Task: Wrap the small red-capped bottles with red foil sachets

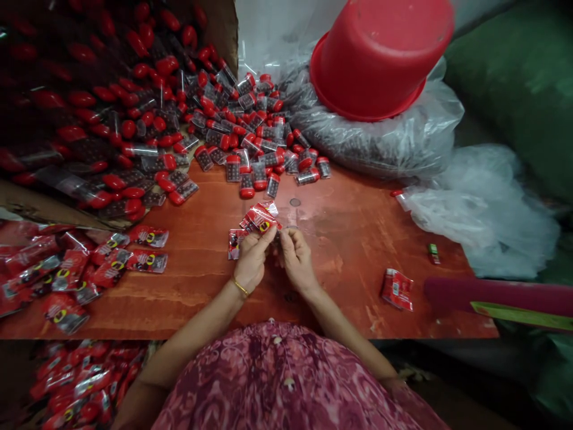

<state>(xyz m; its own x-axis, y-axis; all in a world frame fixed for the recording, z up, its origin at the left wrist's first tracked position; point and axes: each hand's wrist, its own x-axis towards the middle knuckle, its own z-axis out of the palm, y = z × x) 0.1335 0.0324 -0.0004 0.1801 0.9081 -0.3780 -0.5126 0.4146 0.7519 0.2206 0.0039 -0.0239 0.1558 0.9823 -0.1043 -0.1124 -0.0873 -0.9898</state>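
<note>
My left hand (251, 258) has its thumb and fingers closed on a small red printed packet (262, 217) above the table's middle. Close beside it, my right hand (296, 258) is closed, thumb against curled fingers, at the packet's right corner. A small dark bit shows between the hands, too hidden to name. Another red packet (234, 243) lies flat to the left of my left hand. Just beyond the hands, small clear containers with red caps (259, 176), filled with dark round pieces, spill across the table.
A box (45, 200) of capped containers opens at left. Filled red packets (71, 269) lie at front left, more below the edge. An upturned red tub (380, 54) sits on a filled plastic bag (371, 146). Flat packets (397, 290) and a magenta roll (447, 292) are at right.
</note>
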